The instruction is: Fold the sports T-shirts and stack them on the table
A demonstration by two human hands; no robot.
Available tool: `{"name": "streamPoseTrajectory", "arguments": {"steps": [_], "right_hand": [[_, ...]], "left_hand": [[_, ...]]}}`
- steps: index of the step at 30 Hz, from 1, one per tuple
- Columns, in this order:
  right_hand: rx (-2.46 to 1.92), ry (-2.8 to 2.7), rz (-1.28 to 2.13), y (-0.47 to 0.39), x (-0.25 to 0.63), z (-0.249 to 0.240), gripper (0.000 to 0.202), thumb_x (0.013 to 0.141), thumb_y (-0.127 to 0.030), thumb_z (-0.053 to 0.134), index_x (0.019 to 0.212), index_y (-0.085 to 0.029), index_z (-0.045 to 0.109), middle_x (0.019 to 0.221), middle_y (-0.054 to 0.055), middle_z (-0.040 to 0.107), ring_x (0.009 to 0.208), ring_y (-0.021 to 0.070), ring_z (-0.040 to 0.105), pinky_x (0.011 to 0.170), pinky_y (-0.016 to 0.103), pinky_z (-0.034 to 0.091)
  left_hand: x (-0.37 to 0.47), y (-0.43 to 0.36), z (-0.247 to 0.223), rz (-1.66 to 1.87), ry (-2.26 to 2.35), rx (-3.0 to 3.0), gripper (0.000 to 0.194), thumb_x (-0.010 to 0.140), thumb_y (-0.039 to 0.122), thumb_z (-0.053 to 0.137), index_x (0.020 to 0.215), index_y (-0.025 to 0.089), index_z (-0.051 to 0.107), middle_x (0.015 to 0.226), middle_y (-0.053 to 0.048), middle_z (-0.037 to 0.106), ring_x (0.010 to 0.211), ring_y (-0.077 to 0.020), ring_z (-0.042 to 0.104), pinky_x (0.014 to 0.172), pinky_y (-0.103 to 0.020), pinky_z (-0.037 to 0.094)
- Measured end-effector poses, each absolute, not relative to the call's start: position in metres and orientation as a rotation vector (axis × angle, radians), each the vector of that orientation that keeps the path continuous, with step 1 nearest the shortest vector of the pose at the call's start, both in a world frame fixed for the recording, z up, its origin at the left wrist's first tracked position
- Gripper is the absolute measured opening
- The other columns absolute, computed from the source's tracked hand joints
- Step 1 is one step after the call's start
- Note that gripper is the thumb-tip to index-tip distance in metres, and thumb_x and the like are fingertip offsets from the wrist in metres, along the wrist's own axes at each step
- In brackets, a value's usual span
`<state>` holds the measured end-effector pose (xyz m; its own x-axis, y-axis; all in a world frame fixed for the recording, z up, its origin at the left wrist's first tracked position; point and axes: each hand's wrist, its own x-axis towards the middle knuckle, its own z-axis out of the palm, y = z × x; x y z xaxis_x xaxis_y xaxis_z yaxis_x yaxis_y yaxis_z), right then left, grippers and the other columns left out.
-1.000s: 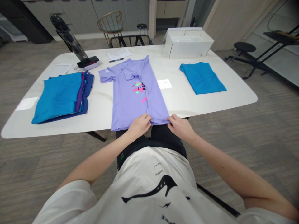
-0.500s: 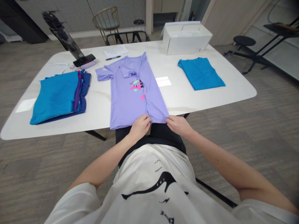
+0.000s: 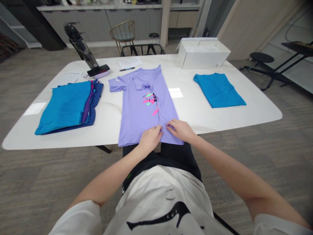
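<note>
A lavender T-shirt [image 3: 137, 114] with a pink, green and black print lies on the table, its right side folded inward and one sleeve laid back over the chest. Near the bottom hem, my left hand [image 3: 151, 138] is closed, pinching cloth at the edge of the folded part. Just right of it, my right hand [image 3: 181, 130] has its curled fingertips on the folded layer, thumb and forefinger close together on the cloth. The fabric wrinkles between both hands.
Folded blue, purple and navy clothes [image 3: 68, 104] are stacked at the left. A folded blue garment [image 3: 220, 89] lies at the right, before a white box [image 3: 204, 54]. A handheld vacuum [image 3: 84, 52], a pen [image 3: 127, 69] and papers [image 3: 130, 62] stand or lie toward the back of the white table [image 3: 259, 114].
My right hand has left the shirt's bottom right corner and moved inward onto the folded layer, closer to my left hand. The camera view has tilted up slightly.
</note>
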<state>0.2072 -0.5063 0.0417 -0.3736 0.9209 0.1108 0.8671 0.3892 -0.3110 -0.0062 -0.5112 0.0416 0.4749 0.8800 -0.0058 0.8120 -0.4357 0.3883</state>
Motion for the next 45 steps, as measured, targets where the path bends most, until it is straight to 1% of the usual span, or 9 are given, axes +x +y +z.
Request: {"name": "streamPoseTrajectory", "arguments": {"steps": [7,10,13,16,24,29,34,39,45], "right_hand": [[-1.918,-2.213,0.261,-0.452,0.178,0.048,0.043,0.1,-0.061,0.05,0.105,-0.023,0.071,0.091,0.007,0.076,0.08,0.0235,0.069,0.069,0.03,0.041],[-1.911,-2.289,0.318,-0.436,0.167,0.049,0.032,0.099,-0.051,0.057,0.094,-0.023,0.071,0.087,0.007,0.075,0.08,0.0234,0.068,0.067,0.03,0.04],[-1.769,-2.389,0.405,-0.428,0.163,0.049,0.014,0.097,-0.033,0.061,0.093,-0.023,0.069,0.084,0.003,0.074,0.075,0.0197,0.066,0.064,0.028,0.038],[-1.624,-2.392,0.44,-0.415,0.164,0.048,0.014,0.098,-0.033,0.061,0.094,-0.022,0.068,0.088,0.003,0.072,0.077,0.0182,0.065,0.068,0.027,0.041],[-1.574,-2.209,0.3,-0.32,0.162,0.03,0.026,0.103,-0.024,0.049,0.118,-0.018,0.068,0.118,0.011,0.067,0.112,0.0217,0.063,0.098,0.032,0.046],[-1.644,-2.292,0.272,-0.273,0.159,0.029,0.025,0.103,-0.028,0.048,0.106,-0.02,0.072,0.104,0.009,0.072,0.098,0.0209,0.067,0.091,0.031,0.048],[-1.655,-2.184,0.213,-0.211,0.148,0.029,0.028,0.103,-0.029,0.048,0.118,-0.019,0.07,0.112,0.01,0.071,0.103,0.0216,0.066,0.093,0.031,0.048],[-1.684,-2.259,0.239,-0.162,0.136,0.025,0.032,0.103,-0.036,0.05,0.122,-0.019,0.07,0.112,0.013,0.071,0.099,0.0237,0.067,0.089,0.032,0.048],[-1.67,-2.304,0.192,-0.118,0.114,0.028,0.027,0.102,-0.032,0.051,0.112,-0.02,0.072,0.108,0.012,0.073,0.096,0.0245,0.066,0.086,0.033,0.047]], "left_hand": [[-0.008,-0.523,0.041,0.464,1.311,1.94,0.017,0.098,0.025,0.05,0.11,0.024,0.062,0.068,0.004,0.065,0.063,-0.0158,0.062,0.066,-0.026,0.043],[-0.016,-0.521,0.051,0.377,1.203,1.782,0.019,0.098,0.029,0.049,0.105,0.024,0.065,0.063,0.004,0.064,0.057,-0.0149,0.06,0.062,-0.026,0.042],[-0.027,-0.506,0.062,0.233,1.102,1.728,0.022,0.098,0.035,0.049,0.099,0.023,0.068,0.068,0.002,0.069,0.061,-0.0159,0.064,0.062,-0.025,0.044],[-0.035,-0.47,0.067,0.266,1.188,1.906,0.023,0.099,0.034,0.048,0.096,0.024,0.069,0.077,-0.001,0.073,0.071,-0.0182,0.067,0.068,-0.027,0.046],[-0.012,-0.359,0.043,0.396,1.421,2.517,0.029,0.1,0.032,0.054,0.125,0.021,0.061,0.129,-0.012,0.063,0.12,-0.0276,0.058,0.099,-0.041,0.044],[-0.012,-0.328,0.033,0.361,1.345,2.655,0.028,0.101,0.036,0.051,0.122,0.022,0.063,0.13,-0.013,0.062,0.122,-0.029,0.056,0.102,-0.046,0.041],[-0.031,-0.262,0.033,0.455,1.563,2.57,0.03,0.104,0.028,0.042,0.126,0.023,0.062,0.128,-0.011,0.064,0.12,-0.0266,0.057,0.102,-0.043,0.04],[-0.044,-0.195,0.029,0.417,1.562,2.631,0.035,0.104,0.036,0.045,0.133,0.023,0.059,0.137,-0.012,0.061,0.128,-0.0271,0.054,0.105,-0.043,0.038],[-0.061,-0.151,0.034,0.343,1.634,2.595,0.037,0.105,0.036,0.036,0.116,0.021,0.068,0.121,-0.011,0.068,0.115,-0.027,0.061,0.099,-0.043,0.041]]}}
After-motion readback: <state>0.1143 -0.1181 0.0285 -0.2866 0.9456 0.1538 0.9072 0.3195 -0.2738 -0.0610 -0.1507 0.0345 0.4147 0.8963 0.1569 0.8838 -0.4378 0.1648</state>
